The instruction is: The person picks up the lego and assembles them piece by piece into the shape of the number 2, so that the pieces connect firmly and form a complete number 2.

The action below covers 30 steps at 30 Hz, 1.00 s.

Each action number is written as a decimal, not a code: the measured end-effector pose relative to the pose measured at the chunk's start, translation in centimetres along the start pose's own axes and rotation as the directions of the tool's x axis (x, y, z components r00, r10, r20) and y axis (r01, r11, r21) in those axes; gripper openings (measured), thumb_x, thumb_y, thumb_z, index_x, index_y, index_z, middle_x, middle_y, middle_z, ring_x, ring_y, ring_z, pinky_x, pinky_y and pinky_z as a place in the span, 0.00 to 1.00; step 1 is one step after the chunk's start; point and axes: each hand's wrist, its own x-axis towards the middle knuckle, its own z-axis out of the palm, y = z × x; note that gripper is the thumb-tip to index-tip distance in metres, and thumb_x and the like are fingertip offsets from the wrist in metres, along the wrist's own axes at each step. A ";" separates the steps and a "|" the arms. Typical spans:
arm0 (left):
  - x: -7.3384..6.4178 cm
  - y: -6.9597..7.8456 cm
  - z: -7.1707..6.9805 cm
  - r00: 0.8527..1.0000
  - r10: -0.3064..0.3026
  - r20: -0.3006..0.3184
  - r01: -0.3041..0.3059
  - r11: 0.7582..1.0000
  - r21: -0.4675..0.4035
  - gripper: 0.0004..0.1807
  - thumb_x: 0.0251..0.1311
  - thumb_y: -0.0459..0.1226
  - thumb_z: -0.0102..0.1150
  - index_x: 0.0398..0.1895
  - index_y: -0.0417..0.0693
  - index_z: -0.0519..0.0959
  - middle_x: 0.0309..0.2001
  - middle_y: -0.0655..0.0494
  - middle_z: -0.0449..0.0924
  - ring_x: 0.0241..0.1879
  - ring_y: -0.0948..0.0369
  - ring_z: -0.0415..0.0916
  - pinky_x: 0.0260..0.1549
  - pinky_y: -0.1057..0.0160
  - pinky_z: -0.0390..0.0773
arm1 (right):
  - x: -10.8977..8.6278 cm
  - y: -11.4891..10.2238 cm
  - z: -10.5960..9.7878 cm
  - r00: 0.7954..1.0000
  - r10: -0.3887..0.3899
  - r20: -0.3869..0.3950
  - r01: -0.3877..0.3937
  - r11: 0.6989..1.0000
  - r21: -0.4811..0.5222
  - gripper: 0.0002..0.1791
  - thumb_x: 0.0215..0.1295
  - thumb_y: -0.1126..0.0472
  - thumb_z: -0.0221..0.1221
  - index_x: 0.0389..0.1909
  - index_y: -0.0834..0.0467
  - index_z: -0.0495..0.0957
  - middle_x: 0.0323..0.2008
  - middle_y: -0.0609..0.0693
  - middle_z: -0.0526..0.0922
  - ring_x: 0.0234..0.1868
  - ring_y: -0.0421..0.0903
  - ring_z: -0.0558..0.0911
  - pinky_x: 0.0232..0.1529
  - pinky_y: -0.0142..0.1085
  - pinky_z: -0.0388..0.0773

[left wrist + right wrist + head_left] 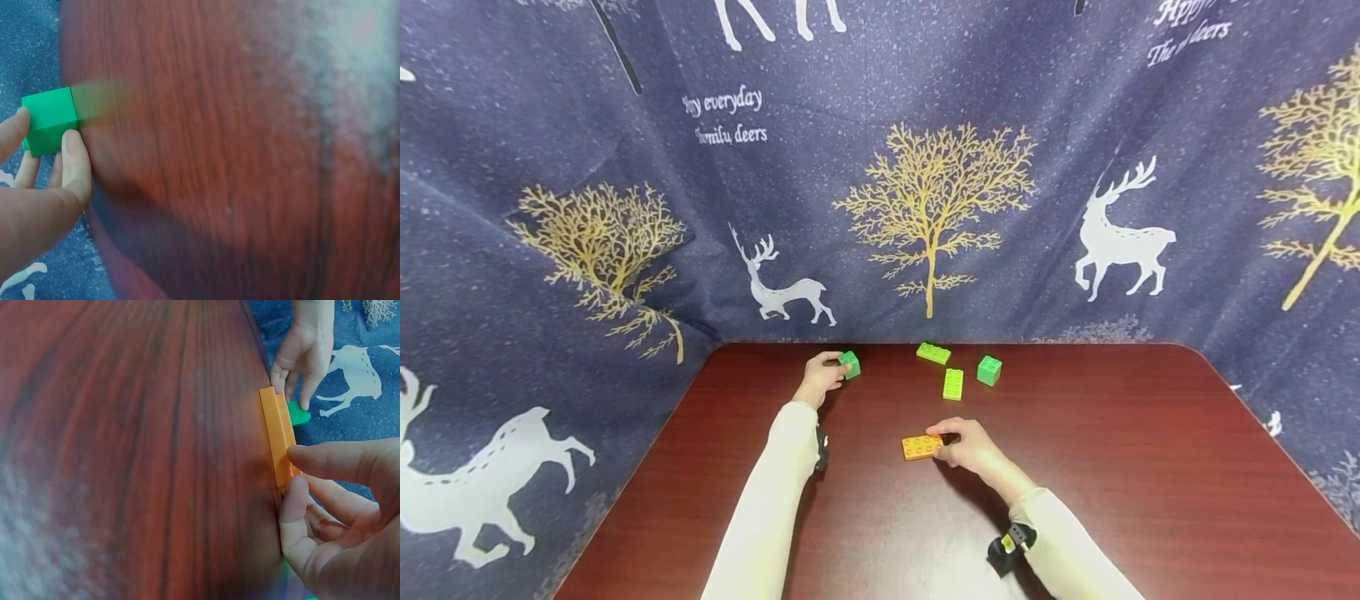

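At the far left of the table, my left hand (pixel 822 377) pinches a green toy building block (pixel 849 364) between thumb and fingers. In the left wrist view that green block (pixel 51 122) shows smooth sides, with fingertips on two of them. Nearer the middle, my right hand (pixel 967 447) grips the right end of a flat orange building block (pixel 919 447) with two rows of studs. Thumb and index finger hold the orange block (pixel 275 439) by its end in the right wrist view, and its long side lies close over the tabletop.
Toward the back of the brown table (pixel 1112 467) lie two flat lime-green blocks, one lime block (pixel 933 353) behind another lime block (pixel 952 384). A second green cube-shaped block (pixel 988 370) stands to their right. A dark blue deer-print cloth (pixel 865 208) hangs behind the table.
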 end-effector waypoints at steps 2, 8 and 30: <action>1.7 -1.5 -0.3 0.998 0.052 0.033 -0.050 0.998 -0.038 0.22 0.53 0.29 0.68 0.53 0.40 0.77 0.46 0.38 0.81 0.41 0.45 0.81 0.40 0.52 0.82 | 0.0 0.0 0.0 1.000 -0.007 -0.010 0.007 1.000 -0.014 0.20 0.44 0.80 0.62 0.43 0.70 0.82 0.42 0.62 0.79 0.19 0.42 0.73 0.21 0.35 0.75; -0.4 -0.5 -0.3 1.000 0.026 -0.001 -0.026 0.999 -0.042 0.23 0.56 0.25 0.63 0.56 0.34 0.74 0.49 0.35 0.77 0.44 0.44 0.80 0.47 0.50 0.79 | -0.2 0.4 0.0 1.000 0.010 -0.011 -0.010 1.000 -0.013 0.20 0.46 0.79 0.64 0.44 0.69 0.82 0.43 0.62 0.79 0.22 0.43 0.76 0.23 0.38 0.78; -3.3 -0.1 -0.2 0.987 0.122 0.099 -0.111 0.987 -0.117 0.22 0.59 0.24 0.60 0.58 0.32 0.73 0.47 0.36 0.77 0.39 0.55 0.80 0.50 0.50 0.77 | -0.1 0.9 -0.9 0.991 0.115 -0.068 -0.115 0.993 0.009 0.19 0.48 0.79 0.64 0.44 0.66 0.83 0.43 0.59 0.80 0.25 0.45 0.79 0.26 0.39 0.80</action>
